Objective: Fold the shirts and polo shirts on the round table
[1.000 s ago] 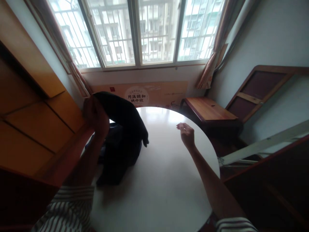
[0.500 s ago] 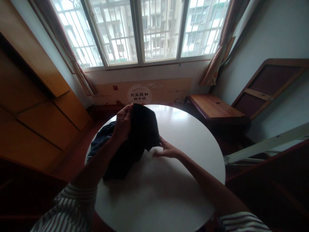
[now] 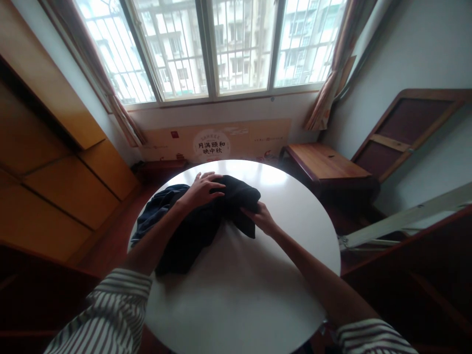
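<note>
A black garment (image 3: 191, 236) lies crumpled across the left half of the round white table (image 3: 239, 300); its exact kind does not show. My left hand (image 3: 204, 189) rests over its far part with the fingers spread. At the garment's right end my right hand (image 3: 261, 216) grips the cloth, thumb on the near side and the other fingers hidden behind it. A dark blue pleated or gathered cloth (image 3: 157, 206) sits at the table's left edge, next to the black one and partly behind my left forearm.
Beyond the table to the right stands a low wooden table (image 3: 328, 160). A framed panel (image 3: 401, 132) leans against the right wall. Yellow-brown cabinets (image 3: 59, 191) line the left side. A printed banner (image 3: 243, 135) runs under the barred window (image 3: 239, 44).
The raised part of the black garment has come down onto the table. My left hand has let go and spread its fingers. My right hand has moved up and taken hold of the right end.
</note>
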The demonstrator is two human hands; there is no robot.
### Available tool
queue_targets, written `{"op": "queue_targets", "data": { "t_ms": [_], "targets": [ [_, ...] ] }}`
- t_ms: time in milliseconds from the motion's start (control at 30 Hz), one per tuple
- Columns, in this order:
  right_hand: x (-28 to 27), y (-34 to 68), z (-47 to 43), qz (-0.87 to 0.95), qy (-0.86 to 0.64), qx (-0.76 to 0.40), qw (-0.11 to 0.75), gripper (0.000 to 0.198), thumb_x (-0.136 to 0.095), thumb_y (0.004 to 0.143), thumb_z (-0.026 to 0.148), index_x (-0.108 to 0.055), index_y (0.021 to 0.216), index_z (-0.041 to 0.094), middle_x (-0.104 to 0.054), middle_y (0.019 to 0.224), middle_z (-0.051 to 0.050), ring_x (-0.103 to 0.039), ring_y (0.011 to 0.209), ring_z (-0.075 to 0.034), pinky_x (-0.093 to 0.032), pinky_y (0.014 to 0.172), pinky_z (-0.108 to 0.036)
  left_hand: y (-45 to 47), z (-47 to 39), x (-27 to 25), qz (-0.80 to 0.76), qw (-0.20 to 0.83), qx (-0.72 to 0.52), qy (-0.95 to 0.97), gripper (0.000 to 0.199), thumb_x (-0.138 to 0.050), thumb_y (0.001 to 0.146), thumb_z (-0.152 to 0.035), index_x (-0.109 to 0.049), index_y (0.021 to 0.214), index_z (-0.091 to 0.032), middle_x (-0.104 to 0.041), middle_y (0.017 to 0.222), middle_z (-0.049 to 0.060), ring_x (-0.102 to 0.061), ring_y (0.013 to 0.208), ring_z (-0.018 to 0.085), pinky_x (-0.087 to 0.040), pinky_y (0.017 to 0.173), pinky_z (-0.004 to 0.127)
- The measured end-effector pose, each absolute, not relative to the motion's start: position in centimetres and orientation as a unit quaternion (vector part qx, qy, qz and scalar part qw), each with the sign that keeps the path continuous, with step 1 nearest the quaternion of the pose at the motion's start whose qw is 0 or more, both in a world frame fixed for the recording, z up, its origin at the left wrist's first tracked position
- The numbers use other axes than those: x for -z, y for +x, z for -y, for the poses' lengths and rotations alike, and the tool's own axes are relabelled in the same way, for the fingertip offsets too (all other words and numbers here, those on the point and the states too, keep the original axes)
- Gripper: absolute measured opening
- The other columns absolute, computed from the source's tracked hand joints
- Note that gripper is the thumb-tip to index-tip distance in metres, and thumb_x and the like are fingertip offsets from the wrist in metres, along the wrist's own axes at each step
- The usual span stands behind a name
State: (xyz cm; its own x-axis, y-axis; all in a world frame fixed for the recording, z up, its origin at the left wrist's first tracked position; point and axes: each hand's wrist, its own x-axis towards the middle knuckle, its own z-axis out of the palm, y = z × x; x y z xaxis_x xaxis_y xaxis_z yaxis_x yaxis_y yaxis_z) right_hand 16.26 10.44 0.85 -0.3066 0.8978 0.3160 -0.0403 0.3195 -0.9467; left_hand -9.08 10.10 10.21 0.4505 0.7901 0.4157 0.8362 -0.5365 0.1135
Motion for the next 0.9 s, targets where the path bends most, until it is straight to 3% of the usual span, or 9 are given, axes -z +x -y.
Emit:
{"op": "queue_targets", "data": {
  "t_ms": [100,233,300,400,467,633,733,833,900],
  "targets": [
    [-1.3,16.3,-10.2,0.661,-0.317,-0.488,0.473,0.036,-0.080,0.064,0.045,-0.058,0.073,0.017,-0.050,0.064,0.003,-0.043,0.060,-0.012,-0.037,0.054,-0.026,-9.3,-10.3,-9.8,0.470,0.036,0.167,-0.866,0.023,-0.059,0.092,-0.031,-0.073,0.111,-0.026,-0.067,0.121,0.007,-0.061,0.113,0.027,-0.036,0.108,0.052],
    [-1.7,16.4,-10.2,0.662,-0.312,-0.504,0.458,0.041,-0.083,0.060,0.046,-0.060,0.078,0.017,-0.053,0.066,0.003,-0.045,0.060,-0.013,-0.039,0.054,-0.027,-8.7,-9.6,-9.8,0.437,0.021,0.183,-0.880,0.056,-0.068,0.085,-0.049,-0.059,0.134,-0.023,-0.060,0.134,0.011,-0.056,0.122,0.029,-0.038,0.108,0.048],
    [-1.6,16.4,-10.2,0.663,-0.316,-0.502,0.457,0.042,-0.083,0.060,0.047,-0.059,0.078,0.017,-0.052,0.066,0.003,-0.044,0.060,-0.012,-0.039,0.053,-0.027,-8.1,-9.3,-9.5,0.427,0.022,0.189,-0.884,0.064,-0.071,0.080,-0.052,-0.058,0.134,-0.020,-0.059,0.135,0.013,-0.055,0.123,0.030,-0.039,0.108,0.046],
    [-1.4,16.4,-10.3,0.665,-0.314,-0.496,0.461,0.041,-0.082,0.062,0.047,-0.059,0.077,0.017,-0.051,0.065,0.003,-0.044,0.060,-0.012,-0.039,0.053,-0.026,-7.4,-9.5,-8.6,0.429,0.014,0.208,-0.879,0.043,-0.067,0.084,-0.045,-0.068,0.120,-0.020,-0.065,0.126,0.012,-0.060,0.118,0.029,-0.041,0.107,0.046],
    [-1.3,16.5,-10.4,0.668,-0.311,-0.492,0.465,0.040,-0.081,0.063,0.047,-0.059,0.077,0.016,-0.051,0.066,0.003,-0.045,0.060,-0.012,-0.039,0.054,-0.026,-7.1,-9.7,-8.3,0.429,-0.044,0.247,-0.868,0.030,-0.063,0.086,-0.041,-0.074,0.106,-0.021,-0.071,0.112,0.010,-0.064,0.110,0.027,-0.045,0.103,0.043],
    [-1.1,16.5,-10.6,0.683,-0.307,-0.471,0.465,0.038,-0.076,0.071,0.050,-0.060,0.080,0.017,-0.053,0.066,0.003,-0.046,0.059,-0.012,-0.041,0.053,-0.026,-7.6,-10.3,-9.7,0.478,-0.119,0.344,-0.799,0.030,-0.056,0.090,-0.044,-0.075,0.091,-0.021,-0.072,0.078,0.006,-0.067,0.076,0.024,-0.052,0.077,0.038],
    [-0.9,16.4,-11.0,0.698,-0.301,-0.448,0.471,0.044,-0.070,0.077,0.051,-0.061,0.106,0.018,-0.060,0.078,0.000,-0.056,0.069,-0.015,-0.049,0.063,-0.029,-8.6,-10.3,-12.4,0.514,-0.079,0.475,-0.710,0.029,-0.053,0.092,-0.043,-0.074,0.089,-0.024,-0.070,0.078,0.005,-0.064,0.074,0.022,-0.050,0.070,0.034],
    [-0.7,16.5,-11.3,0.701,-0.325,-0.389,0.502,0.050,-0.066,0.082,0.050,-0.057,0.120,0.020,-0.061,0.086,-0.002,-0.061,0.082,-0.019,-0.054,0.077,-0.037,-10.0,-9.6,-15.4,0.529,0.071,0.648,-0.544,0.027,-0.049,0.095,-0.039,-0.071,0.092,-0.024,-0.070,0.091,0.005,-0.063,0.089,0.022,-0.048,0.080,0.035],
    [-0.6,16.5,-11.5,0.702,-0.336,-0.372,0.506,0.049,-0.065,0.084,0.050,-0.057,0.121,0.020,-0.061,0.088,-0.003,-0.062,0.086,-0.020,-0.055,0.080,-0.040,-10.9,-8.7,-16.8,0.525,0.142,0.681,-0.491,0.029,-0.046,0.096,-0.037,-0.070,0.096,-0.021,-0.069,0.098,0.007,-0.061,0.097,0.023,-0.047,0.086,0.038]
  ]
}}
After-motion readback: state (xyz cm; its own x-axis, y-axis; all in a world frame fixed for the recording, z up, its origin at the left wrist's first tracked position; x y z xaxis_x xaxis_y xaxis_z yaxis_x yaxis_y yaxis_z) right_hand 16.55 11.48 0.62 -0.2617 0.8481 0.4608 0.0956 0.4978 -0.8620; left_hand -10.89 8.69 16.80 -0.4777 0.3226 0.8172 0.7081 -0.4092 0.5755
